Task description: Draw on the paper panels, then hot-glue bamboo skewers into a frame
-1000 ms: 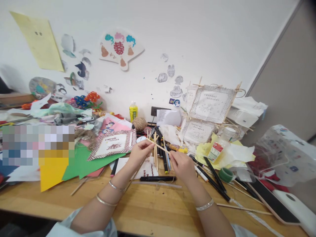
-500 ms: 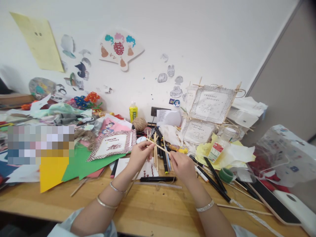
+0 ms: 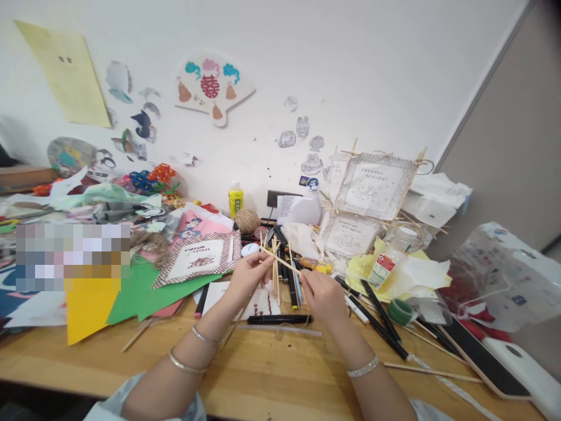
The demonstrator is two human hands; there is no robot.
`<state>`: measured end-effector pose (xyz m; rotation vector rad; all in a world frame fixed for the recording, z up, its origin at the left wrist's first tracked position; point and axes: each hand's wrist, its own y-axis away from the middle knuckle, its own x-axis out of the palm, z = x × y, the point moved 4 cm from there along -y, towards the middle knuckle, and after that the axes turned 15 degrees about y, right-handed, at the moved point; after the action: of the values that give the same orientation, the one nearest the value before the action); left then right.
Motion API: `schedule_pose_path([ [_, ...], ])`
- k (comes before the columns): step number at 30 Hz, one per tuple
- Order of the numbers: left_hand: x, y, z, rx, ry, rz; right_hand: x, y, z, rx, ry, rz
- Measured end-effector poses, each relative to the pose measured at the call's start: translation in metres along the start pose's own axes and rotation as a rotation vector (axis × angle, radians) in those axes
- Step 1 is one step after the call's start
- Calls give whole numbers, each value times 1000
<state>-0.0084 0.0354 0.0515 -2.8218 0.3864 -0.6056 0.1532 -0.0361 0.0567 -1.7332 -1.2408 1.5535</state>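
Note:
My left hand [image 3: 246, 278] and my right hand [image 3: 322, 294] are raised just above a wooden table [image 3: 272, 365]. Each pinches one end of a thin bamboo stick [image 3: 280, 260] that slants between them. Below the stick stands a small bundle of more bamboo sticks [image 3: 276, 269], and my left fingers seem to hold it too. A black marker [image 3: 280, 319] lies on the table under my hands. Beside it is a white sheet with red print [image 3: 258, 303].
Green paper [image 3: 144, 292] and yellow paper [image 3: 85, 307] cover the left side. A patterned card [image 3: 197, 258], a twine ball [image 3: 246, 221] and a yellow glue bottle [image 3: 235, 199] sit behind. Paper lantern panels [image 3: 372, 187] lean at the wall. Black pens [image 3: 381, 321] lie right.
Almost nothing differs; both hands keep their pinch on the slanted stick, and the view has shifted very slightly.

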Motion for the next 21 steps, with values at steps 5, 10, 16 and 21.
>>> schedule_pose_path([
  [5, 0, 0, -2, -3, 14, -20, 0, 0, 0, 2, -9, 9],
  [10, 1, 1, -3, -19, 18, 4, 0, 0, 0, -3, 1, 0],
  [16, 2, 1, -3, -26, 16, -2, 0, 0, 0, 7, -7, 6],
  [21, 1, 0, -4, 10, 25, -3, 3, 2, -1, 8, -3, 13],
])
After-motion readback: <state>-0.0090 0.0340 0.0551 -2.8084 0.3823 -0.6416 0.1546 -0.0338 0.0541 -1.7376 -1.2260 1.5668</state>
